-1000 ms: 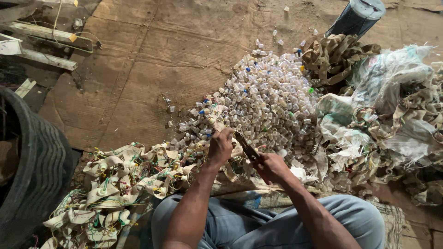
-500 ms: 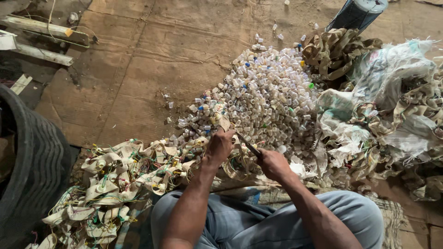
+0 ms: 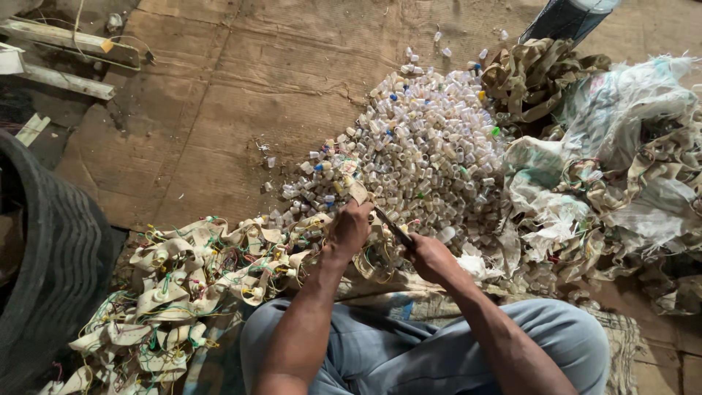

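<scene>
Mid-frame, the left hand is pinching a limp, light strip; the right hand is gripping stiff cutters by the handles.

Dark tyre cut off at the left edge. Blue-grey tube cut off at the top right. Blade half hidden inside the right hand. Scrap in the left hand too small to tell.
</scene>
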